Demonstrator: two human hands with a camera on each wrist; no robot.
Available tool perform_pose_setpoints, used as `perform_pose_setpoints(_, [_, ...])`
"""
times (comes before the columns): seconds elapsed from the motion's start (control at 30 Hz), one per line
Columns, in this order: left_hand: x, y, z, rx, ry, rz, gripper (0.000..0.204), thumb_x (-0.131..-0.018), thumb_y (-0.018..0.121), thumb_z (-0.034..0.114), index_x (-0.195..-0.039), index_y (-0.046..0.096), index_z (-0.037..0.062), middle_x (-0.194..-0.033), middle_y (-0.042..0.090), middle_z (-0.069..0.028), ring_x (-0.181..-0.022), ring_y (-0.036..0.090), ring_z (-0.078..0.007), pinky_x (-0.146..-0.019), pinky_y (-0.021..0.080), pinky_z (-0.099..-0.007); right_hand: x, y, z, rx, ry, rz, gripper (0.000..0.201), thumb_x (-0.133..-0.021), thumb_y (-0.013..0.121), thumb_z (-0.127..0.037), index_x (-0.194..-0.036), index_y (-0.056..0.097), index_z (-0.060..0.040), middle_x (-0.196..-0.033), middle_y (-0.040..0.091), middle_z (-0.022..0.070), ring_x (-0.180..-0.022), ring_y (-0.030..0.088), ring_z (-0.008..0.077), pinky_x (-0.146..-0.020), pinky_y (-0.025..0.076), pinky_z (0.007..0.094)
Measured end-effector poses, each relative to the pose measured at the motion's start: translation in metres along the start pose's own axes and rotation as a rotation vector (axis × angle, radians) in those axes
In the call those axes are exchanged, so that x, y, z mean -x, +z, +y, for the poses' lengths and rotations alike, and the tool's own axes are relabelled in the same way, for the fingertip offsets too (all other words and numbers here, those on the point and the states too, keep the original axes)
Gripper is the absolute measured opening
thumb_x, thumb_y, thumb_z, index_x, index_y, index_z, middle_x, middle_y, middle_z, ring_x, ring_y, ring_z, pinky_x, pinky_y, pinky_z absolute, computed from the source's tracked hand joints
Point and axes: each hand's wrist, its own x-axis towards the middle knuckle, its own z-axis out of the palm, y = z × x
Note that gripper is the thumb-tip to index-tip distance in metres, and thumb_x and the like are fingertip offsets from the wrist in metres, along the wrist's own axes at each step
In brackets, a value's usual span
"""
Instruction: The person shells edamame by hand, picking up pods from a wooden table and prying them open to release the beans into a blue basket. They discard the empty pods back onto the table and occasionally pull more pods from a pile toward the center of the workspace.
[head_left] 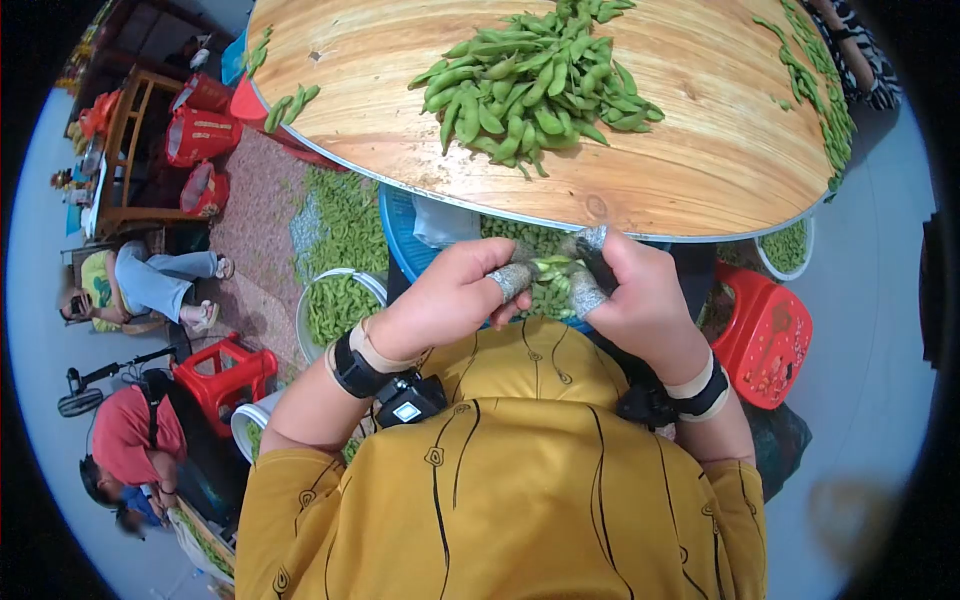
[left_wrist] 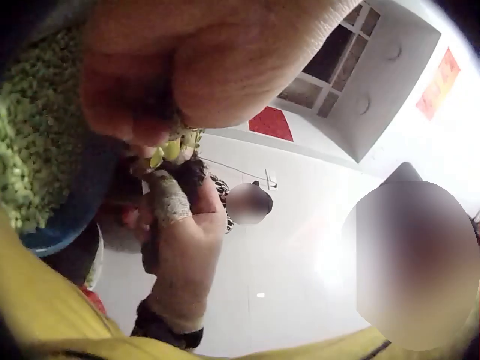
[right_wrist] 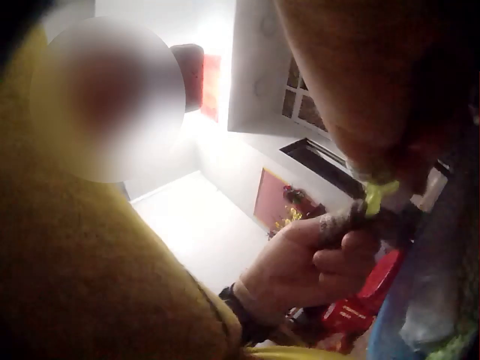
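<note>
Between both hands, over a blue basin (head_left: 398,232), is a green soybean pod (head_left: 553,266). My left hand (head_left: 445,295) pinches it from one side, thumb and fingertips close together. From the other side my right hand (head_left: 645,300) pinches it too. Grey tape (head_left: 588,294) wraps several fingertips on both hands. In the left wrist view the pod (left_wrist: 171,152) shows pale green between the fingers, and shelled beans (left_wrist: 34,142) fill the basin below. The right wrist view has the left hand (right_wrist: 300,259) gripping beside the yellow-green pod (right_wrist: 380,196).
A heap of pods (head_left: 530,90) lies on the round wooden table (head_left: 330,120) just ahead. White buckets (head_left: 300,320) of pods stand at the left, with more pods (head_left: 345,220) spread on the floor. Red stools (head_left: 770,335) flank the seat. Other people (head_left: 140,430) sit at the left.
</note>
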Motion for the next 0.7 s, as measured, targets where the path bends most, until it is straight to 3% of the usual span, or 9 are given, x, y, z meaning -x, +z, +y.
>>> perform_pose_setpoints(0.07, [0.002, -0.002, -0.004, -0.21, -0.016, 0.158, 0.014, -0.089, 0.046, 0.004, -0.089, 0.059, 0.0019, -0.072, 0.057, -0.0001, -0.06, 0.049, -0.0077, -0.054, 0.041, -0.0226, 0.001, 0.001, -0.001, 0.081, -0.043, 0.029, 0.02, -0.07, 0.067, -0.008, -0.086, 0.056, 0.0003, -0.076, 0.059, 0.0185, -0.072, 0.06, 0.0362, -0.061, 0.049, 0.0392])
perform_pose_setpoints(0.13, [0.005, -0.005, -0.002, -0.324, -0.006, 0.214, 0.013, -0.089, 0.047, 0.003, -0.088, 0.059, 0.0018, -0.069, 0.056, 0.0, -0.059, 0.049, -0.0077, -0.053, 0.04, -0.0233, 0.001, -0.003, -0.002, 0.255, -0.218, -0.018, 0.02, -0.066, 0.066, -0.005, -0.083, 0.055, -0.0002, -0.076, 0.057, 0.0181, -0.073, 0.059, 0.0361, -0.059, 0.047, 0.043])
perform_pose_setpoints(0.2, [0.006, -0.007, -0.003, -0.438, 0.003, 0.269, 0.012, -0.088, 0.047, 0.003, -0.087, 0.059, 0.0016, -0.067, 0.056, 0.0002, -0.058, 0.05, -0.0078, -0.052, 0.04, -0.0239, 0.005, 0.001, -0.006, 0.262, -0.234, 0.057, 0.021, -0.064, 0.065, -0.004, -0.082, 0.055, 0.0, -0.078, 0.057, 0.018, -0.074, 0.059, 0.0361, -0.06, 0.047, 0.0435])
perform_pose_setpoints(0.23, [0.006, -0.007, -0.006, -0.534, 0.113, 0.278, 0.011, -0.088, 0.049, 0.004, -0.087, 0.059, 0.0011, -0.066, 0.055, -0.0008, -0.057, 0.051, -0.0094, -0.051, 0.041, -0.0249, 0.006, 0.002, -0.008, 0.269, -0.251, 0.132, 0.022, -0.063, 0.064, -0.003, -0.082, 0.055, 0.0001, -0.08, 0.057, 0.0179, -0.075, 0.059, 0.0361, -0.06, 0.047, 0.044])
perform_pose_setpoints(0.37, [0.004, 0.0, -0.003, -0.821, 0.453, 0.288, 0.009, -0.086, 0.051, 0.006, -0.085, 0.057, -0.0001, -0.064, 0.055, -0.0054, -0.056, 0.055, -0.0151, -0.053, 0.044, -0.028, 0.0, 0.009, -0.006, 0.198, -0.249, 0.081, 0.017, -0.066, 0.064, -0.001, -0.082, 0.057, 0.0003, -0.076, 0.058, 0.016, -0.071, 0.059, 0.0351, -0.057, 0.047, 0.0391])
perform_pose_setpoints(0.47, [0.006, -0.002, 0.001, -0.718, 0.431, 0.143, 0.008, -0.084, 0.05, 0.005, -0.085, 0.056, -0.0001, -0.064, 0.055, -0.0073, -0.059, 0.057, -0.0173, -0.054, 0.045, -0.0293, -0.007, 0.002, -0.002, -0.071, -0.091, -0.016, 0.013, -0.071, 0.066, -0.003, -0.082, 0.06, -0.0001, -0.072, 0.059, 0.0154, -0.064, 0.057, 0.032, -0.056, 0.046, 0.0332])
perform_pose_setpoints(0.53, [0.009, -0.003, 0.002, -0.649, 0.476, 0.072, 0.008, -0.083, 0.05, 0.004, -0.087, 0.055, 0.0002, -0.066, 0.055, -0.0077, -0.06, 0.057, -0.0167, -0.055, 0.045, -0.0297, -0.009, -0.012, -0.019, -0.485, 0.377, -0.343, 0.014, -0.074, 0.069, -0.007, -0.082, 0.061, -0.0001, -0.07, 0.059, 0.0171, -0.059, 0.055, 0.0302, -0.056, 0.044, 0.0316])
perform_pose_setpoints(0.6, [0.01, -0.005, -0.001, -0.573, 0.486, -0.04, 0.008, -0.082, 0.05, 0.003, -0.089, 0.054, 0.0002, -0.069, 0.055, -0.0072, -0.061, 0.056, -0.0153, -0.056, 0.045, -0.0293, -0.009, -0.01, -0.017, -0.483, 0.406, -0.398, 0.018, -0.073, 0.07, -0.01, -0.087, 0.063, -0.0002, -0.072, 0.061, 0.0173, -0.056, 0.053, 0.0288, -0.055, 0.044, 0.0333])
perform_pose_setpoints(0.7, [0.009, -0.008, -0.007, -0.652, 0.454, 0.006, 0.01, -0.082, 0.051, 0.003, -0.091, 0.053, -0.0002, -0.074, 0.056, -0.0135, -0.064, 0.057, -0.027, -0.06, 0.047, -0.0337, -0.009, 0.006, -0.015, 0.136, -0.159, -0.14, 0.017, -0.071, 0.068, -0.01, -0.081, 0.056, -0.0028, -0.069, 0.059, 0.0149, -0.063, 0.06, 0.0311, -0.055, 0.048, 0.0355])
